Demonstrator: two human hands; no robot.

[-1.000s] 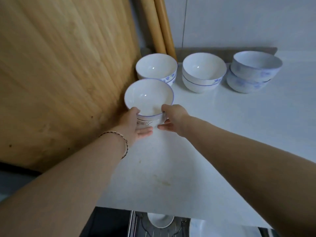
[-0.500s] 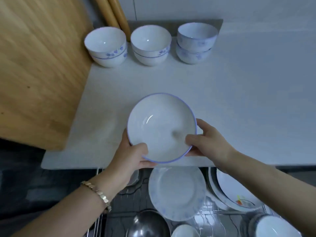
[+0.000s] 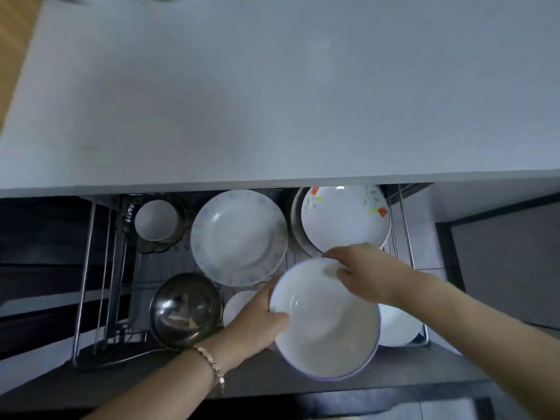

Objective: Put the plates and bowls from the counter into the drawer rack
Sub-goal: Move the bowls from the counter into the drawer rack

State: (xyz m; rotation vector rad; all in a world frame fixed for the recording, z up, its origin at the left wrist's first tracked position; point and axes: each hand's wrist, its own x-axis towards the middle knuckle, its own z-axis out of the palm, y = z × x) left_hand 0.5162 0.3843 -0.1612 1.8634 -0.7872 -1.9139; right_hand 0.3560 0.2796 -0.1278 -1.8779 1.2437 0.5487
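Open drawer rack, contents left to right: a cup at the back; a steel bowl in front; a blue-patterned plate; a flowered plate leaning at the back right. Bowl, white with a blue rim, held above the rack's front right. Left hand grips its near-left rim, fingers closed; right hand pinches its far rim. Counter above.

Left hand and right hand both gripping, forearms reaching forward and down
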